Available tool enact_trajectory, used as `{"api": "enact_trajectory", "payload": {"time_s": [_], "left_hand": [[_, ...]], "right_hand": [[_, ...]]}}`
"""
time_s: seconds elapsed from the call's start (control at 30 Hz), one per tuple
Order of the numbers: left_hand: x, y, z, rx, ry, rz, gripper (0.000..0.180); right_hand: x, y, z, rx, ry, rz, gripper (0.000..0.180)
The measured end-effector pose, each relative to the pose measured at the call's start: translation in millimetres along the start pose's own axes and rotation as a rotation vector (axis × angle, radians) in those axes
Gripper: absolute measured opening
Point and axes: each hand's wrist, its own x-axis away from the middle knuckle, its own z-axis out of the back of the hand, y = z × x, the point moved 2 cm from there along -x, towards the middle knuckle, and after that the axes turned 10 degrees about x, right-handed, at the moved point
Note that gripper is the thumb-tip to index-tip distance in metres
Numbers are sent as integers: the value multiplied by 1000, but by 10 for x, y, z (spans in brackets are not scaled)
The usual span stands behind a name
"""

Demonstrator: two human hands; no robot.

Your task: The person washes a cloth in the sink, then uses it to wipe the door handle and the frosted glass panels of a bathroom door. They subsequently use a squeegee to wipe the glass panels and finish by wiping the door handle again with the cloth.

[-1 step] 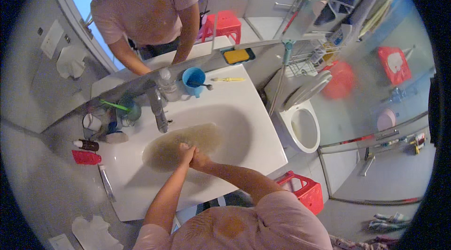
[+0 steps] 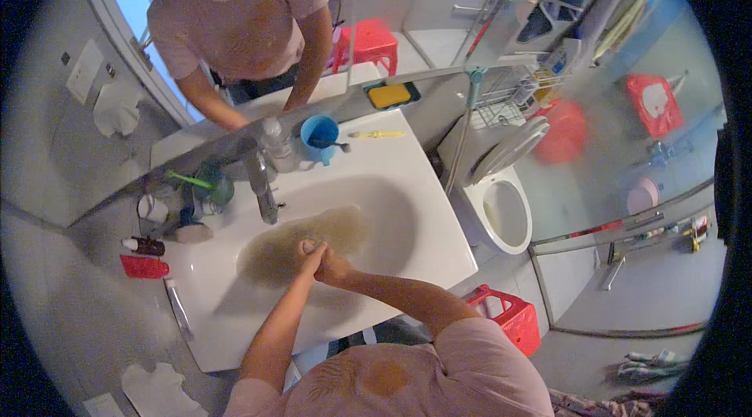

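My left hand (image 2: 312, 254) and my right hand (image 2: 335, 269) are pressed together over the white sink basin (image 2: 395, 217), at the near edge of a pool of cloudy brownish water (image 2: 333, 233). The fingers of both are closed and overlap. Whatever may lie between them is hidden; only a small pale patch shows at the fingertips. Just beyond, the chrome faucet (image 2: 265, 186) leans over the water, and no stream from it can be made out.
Around the sink stand a blue cup (image 2: 319, 135) with a toothbrush, a clear bottle (image 2: 277, 146), a yellow toothbrush (image 2: 377, 135), a yellow sponge (image 2: 389, 95), a red tube (image 2: 144, 266) and a white tube (image 2: 178, 309). Rightward are a toilet (image 2: 507, 213) and a red stool (image 2: 513, 319).
The whole view has shifted slightly. My hands stay together at the same spot over the water.
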Motion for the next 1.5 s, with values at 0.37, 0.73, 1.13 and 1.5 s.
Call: {"api": "enact_trajectory", "payload": {"time_s": [0.37,0.73,1.13,1.5], "left_hand": [[529,-49,1103,-501,-125,-111,30],[995,706,657,-876,-294,-330,30],[1149,792,-1795,-265,-165,-563,56],[1365,549,-2178,-379,108,-468,57]], "right_hand": [[1445,1527,1455,843,571,-25,53],[1715,1268,2131,37,468,191,33],[592,3046,3288,-43,898,-133,39],[-487,3694,3390,-266,729,-154,34]]}}
